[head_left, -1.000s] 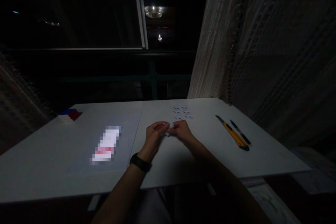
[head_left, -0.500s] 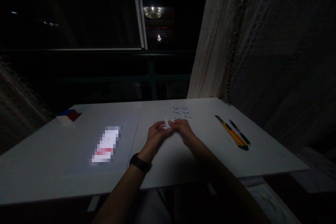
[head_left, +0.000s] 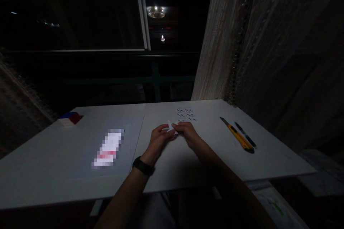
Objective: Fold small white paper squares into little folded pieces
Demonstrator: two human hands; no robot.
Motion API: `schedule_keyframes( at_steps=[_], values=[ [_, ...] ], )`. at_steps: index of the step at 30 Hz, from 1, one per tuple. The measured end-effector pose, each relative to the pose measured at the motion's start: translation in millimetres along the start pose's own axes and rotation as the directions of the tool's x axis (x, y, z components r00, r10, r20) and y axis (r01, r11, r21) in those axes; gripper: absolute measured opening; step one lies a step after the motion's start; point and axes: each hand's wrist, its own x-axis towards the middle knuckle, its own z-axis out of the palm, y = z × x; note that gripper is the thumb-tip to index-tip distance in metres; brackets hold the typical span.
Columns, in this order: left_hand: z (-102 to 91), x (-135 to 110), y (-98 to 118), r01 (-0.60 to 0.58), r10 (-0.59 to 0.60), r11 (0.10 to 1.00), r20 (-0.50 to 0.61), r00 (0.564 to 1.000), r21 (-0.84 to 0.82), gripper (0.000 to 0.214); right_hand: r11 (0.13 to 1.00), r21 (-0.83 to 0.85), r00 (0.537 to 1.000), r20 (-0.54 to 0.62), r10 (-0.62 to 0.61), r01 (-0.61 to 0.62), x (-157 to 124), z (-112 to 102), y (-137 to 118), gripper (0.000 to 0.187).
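Pinching a small white paper (head_left: 170, 126) in 2 bare hands near the middle of a dimly lit white table (head_left: 32, 166). Gripped by the left hand (head_left: 159, 137), black watch (head_left: 143, 166) on its wrist, from 8 o'clock, and by the right hand (head_left: 188, 133) from between 3 and 4 o'clock. Closed lightly on the paper from both sides, with a pale tip showing toward 11 o'clock. Too dark and too small to tell any fold, or any contact with the tabletop.

Held near 6 small white cards (head_left: 189, 110) with dark marks, spread at 1 o'clock in 3 rows of 2. Well apart from a yellow cutter (head_left: 238, 138) and, just beside it, a dark pen (head_left: 245, 135), both toward 3 o'clock. Well apart, too, from a glowing screen (head_left: 109, 148), blurred out, on a pale sheet (head_left: 128, 157) between 8 and 9 o'clock, and from a colored block (head_left: 70, 118) at 9 o'clock.

Best done, judging from the grip, by steadying with 1 hand and working with the other. Press evenly, not hard, to avoid crumpling something apparently thin. Stay low over the table to limit any drop, clear of the cards at 1 o'clock. In such poor light, probably worth angling toward the screen to check edges.
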Motion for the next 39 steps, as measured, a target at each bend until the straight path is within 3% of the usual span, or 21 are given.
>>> schedule_keyframes(
  at_steps=[7,14,29,35,39],
  values=[
    [-3.0,1.5,-0.5,-0.007,0.009,0.998,-0.046,0.999,0.061,0.055,0.997,-0.079,1.000,-0.009,-0.009,0.008,0.4,-1.4,-2.0,0.029],
    [-2.3,0.1,-0.8,0.015,-0.023,0.997,0.094,0.995,0.082,0.053,0.996,-0.085,0.999,0.025,0.027,-0.024,-3.4,2.4,-5.2,0.028],
    [-2.5,2.9,-3.9,0.010,-0.017,0.993,0.056,0.998,0.119,0.054,0.996,-0.065,0.995,0.072,0.067,-0.063,-4.2,2.4,-4.0,0.026],
    [-2.3,1.3,-0.8,0.010,-0.011,0.992,0.007,1.000,0.127,0.052,0.994,-0.109,0.992,0.127,0.018,-0.005,-2.4,0.4,-2.2,0.030],
    [-0.6,-0.4,1.8,-0.003,0.001,0.997,0.025,1.000,0.083,0.057,0.993,-0.113,0.995,0.100,-0.013,0.024,-0.7,-1.6,-0.7,0.032]
  ],
)
